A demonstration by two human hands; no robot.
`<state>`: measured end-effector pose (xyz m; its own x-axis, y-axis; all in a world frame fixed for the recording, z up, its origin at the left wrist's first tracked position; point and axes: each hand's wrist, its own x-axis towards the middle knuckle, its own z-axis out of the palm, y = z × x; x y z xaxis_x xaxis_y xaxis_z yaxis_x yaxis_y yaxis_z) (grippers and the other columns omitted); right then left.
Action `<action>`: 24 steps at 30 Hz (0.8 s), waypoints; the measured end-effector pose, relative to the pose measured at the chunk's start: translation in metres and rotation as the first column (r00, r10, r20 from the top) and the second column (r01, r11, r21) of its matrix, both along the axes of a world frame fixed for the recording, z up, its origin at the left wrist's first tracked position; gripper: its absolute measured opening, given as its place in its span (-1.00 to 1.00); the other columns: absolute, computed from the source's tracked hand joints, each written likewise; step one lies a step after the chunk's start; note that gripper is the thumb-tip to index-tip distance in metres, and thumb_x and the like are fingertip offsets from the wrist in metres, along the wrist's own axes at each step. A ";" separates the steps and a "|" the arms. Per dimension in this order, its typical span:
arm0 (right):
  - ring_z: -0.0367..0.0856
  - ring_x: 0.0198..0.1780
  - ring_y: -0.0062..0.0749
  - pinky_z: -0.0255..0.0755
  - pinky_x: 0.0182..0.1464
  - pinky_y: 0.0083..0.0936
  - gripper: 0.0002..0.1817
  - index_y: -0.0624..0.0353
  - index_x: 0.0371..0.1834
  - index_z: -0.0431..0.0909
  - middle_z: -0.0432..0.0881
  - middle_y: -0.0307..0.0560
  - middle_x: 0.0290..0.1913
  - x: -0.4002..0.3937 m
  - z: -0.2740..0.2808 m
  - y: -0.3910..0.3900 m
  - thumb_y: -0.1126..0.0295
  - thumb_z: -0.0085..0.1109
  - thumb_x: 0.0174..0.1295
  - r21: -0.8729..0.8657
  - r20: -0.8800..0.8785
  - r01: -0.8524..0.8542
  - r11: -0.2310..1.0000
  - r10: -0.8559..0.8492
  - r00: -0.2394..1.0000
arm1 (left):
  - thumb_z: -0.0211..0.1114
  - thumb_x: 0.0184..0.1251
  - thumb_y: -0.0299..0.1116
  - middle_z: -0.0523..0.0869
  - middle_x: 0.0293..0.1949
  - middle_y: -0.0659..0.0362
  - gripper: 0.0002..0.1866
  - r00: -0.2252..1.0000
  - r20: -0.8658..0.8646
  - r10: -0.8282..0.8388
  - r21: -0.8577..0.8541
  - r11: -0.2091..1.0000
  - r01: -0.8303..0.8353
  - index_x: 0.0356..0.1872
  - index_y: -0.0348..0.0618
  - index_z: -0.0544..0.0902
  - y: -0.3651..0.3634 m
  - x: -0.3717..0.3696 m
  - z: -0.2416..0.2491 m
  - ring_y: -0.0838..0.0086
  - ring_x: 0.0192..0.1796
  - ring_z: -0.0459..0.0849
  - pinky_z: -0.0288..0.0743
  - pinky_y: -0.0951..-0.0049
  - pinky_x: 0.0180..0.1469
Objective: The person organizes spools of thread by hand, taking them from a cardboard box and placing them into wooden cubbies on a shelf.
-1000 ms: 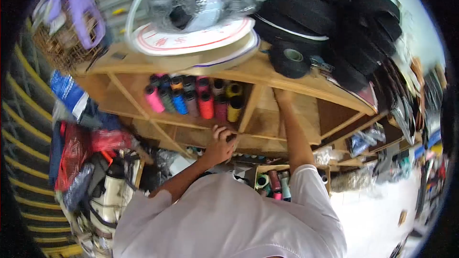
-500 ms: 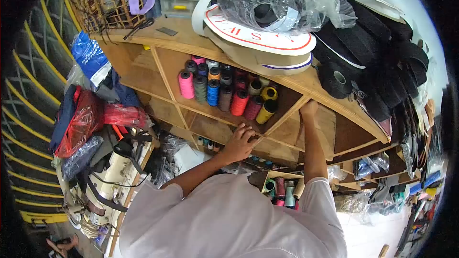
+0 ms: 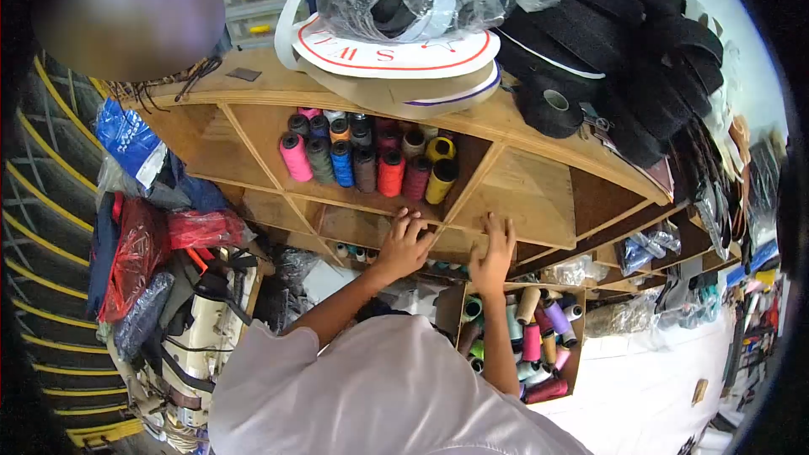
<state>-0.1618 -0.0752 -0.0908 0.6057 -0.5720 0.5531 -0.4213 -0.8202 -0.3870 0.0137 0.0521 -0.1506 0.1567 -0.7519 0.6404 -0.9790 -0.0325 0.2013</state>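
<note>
Upright thread cones in pink, grey, blue, brown, red and maroon stand in rows in one cubby of the wooden shelf; a yellow thread cone is at the right end of the front row. My left hand rests with fingers apart on the shelf's front edge, just below the cones. To the right, my right hand has its fingers stretched out at the edge of the neighbouring cubby, and holds nothing. Under my right forearm is an open box of jumbled thread cones, partly hidden by the arm.
On the shelf top lie a white reel with red lettering, plastic-wrapped goods and black tape rolls. A sewing machine stands at left beside wrapped bundles. A white surface lies at right.
My right hand has come out of the right cubby, down and left to its front edge. My left hand stays on the shelf edge. The view has shifted, showing more of the box.
</note>
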 end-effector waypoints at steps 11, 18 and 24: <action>0.31 0.38 0.29 0.33 0.31 0.04 -0.30 0.04 0.29 0.42 0.25 0.33 0.44 -0.108 -0.135 0.096 0.28 0.41 0.00 0.288 -0.343 0.215 0.933 -0.109 0.933 | 0.31 0.05 -0.36 0.51 0.03 0.02 -0.72 0.988 0.146 -0.056 0.086 0.995 0.043 -0.16 -0.14 0.69 0.007 0.015 0.002 0.10 0.26 0.37 0.13 -0.06 0.50; 0.18 0.45 0.35 0.24 0.39 0.09 -0.15 0.07 0.39 0.33 0.15 0.24 0.50 -0.160 -0.153 0.152 0.26 0.44 -0.07 0.478 -0.461 0.217 0.851 0.033 0.887 | 0.31 -0.03 -0.39 0.48 -0.11 -0.01 -0.80 0.995 0.060 0.079 -0.051 0.996 -0.076 -0.32 -0.13 0.60 -0.007 -0.008 0.007 0.02 0.09 0.39 0.21 -0.12 0.43; -0.03 0.54 0.40 0.18 0.42 0.17 -0.17 -0.02 0.41 0.36 0.12 0.17 0.53 -0.164 -0.162 0.167 0.14 0.40 -0.02 0.365 -0.627 0.202 0.909 0.079 0.775 | 0.30 0.00 -0.40 0.50 0.00 -0.08 -0.79 0.998 0.067 0.018 -0.005 1.000 -0.018 -0.29 -0.16 0.60 0.000 0.000 0.006 -0.06 0.17 0.39 0.16 -0.17 0.44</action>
<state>-0.3253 0.0915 -0.2530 0.6852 -0.6982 -0.2074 -0.7238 -0.6207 -0.3014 0.0135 0.0521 -0.1443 0.1271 -0.7465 0.6532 -0.9895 -0.0497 0.1359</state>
